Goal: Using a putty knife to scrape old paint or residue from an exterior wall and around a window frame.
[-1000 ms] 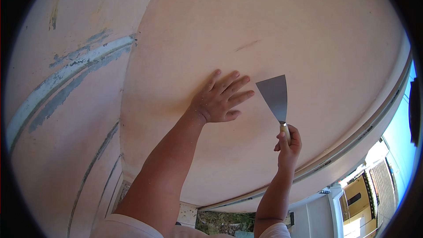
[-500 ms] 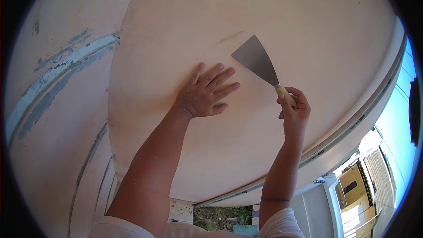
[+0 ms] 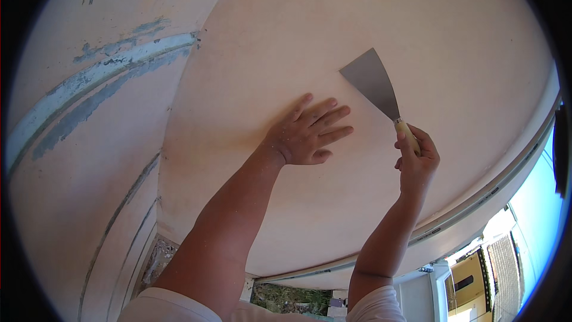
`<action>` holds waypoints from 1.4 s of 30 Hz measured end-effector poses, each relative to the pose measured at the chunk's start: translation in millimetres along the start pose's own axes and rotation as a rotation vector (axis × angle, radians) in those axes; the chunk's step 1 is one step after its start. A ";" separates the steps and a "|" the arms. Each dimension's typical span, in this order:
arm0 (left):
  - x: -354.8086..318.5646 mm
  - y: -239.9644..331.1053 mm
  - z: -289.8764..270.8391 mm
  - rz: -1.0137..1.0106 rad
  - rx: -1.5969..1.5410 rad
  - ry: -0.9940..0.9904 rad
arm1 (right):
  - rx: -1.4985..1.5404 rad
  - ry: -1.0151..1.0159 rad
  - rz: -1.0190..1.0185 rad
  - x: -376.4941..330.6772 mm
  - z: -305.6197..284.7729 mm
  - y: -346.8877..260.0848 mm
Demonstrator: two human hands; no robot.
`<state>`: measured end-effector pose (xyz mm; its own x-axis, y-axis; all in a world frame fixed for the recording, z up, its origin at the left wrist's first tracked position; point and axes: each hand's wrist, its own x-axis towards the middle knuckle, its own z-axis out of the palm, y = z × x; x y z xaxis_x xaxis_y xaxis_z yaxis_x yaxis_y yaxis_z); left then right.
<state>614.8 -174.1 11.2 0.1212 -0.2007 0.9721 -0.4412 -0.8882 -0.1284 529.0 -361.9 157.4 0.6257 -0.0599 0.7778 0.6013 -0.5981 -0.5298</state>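
Note:
A putty knife (image 3: 373, 83) with a broad grey blade and pale wooden handle is in my right hand (image 3: 419, 158). My fingers and thumb close around the handle, and the blade's wide edge points up and left against the pale pinkish wall surface (image 3: 286, 30). Left of the blade, my left hand (image 3: 313, 131) rests on the same surface with its fingers spread and nothing held. A small gap separates its fingertips from the blade.
On the left, an adjoining surface carries a raised curved ridge (image 3: 125, 62) with grey patches and dark seams. A trim strip (image 3: 459, 217) curves along the right edge. Grass (image 3: 292, 298) shows below, and a yellow building (image 3: 468, 280) stands outside at lower right.
The whole view has shifted, so hands and wall appear farther right. A thin brown mark seen beside the blade earlier no longer shows. Both hands keep much the same pose.

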 end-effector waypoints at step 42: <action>-4.1 -9.7 -1.4 0.056 -0.182 0.102 | -0.220 -0.266 -0.457 21.7 151.9 -137.6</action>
<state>617.3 -164.1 8.7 0.0053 -0.1965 0.9805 -0.5994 -0.7855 -0.1542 535.4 -159.6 195.7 0.4470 0.4303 0.7842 0.7405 -0.6699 -0.0545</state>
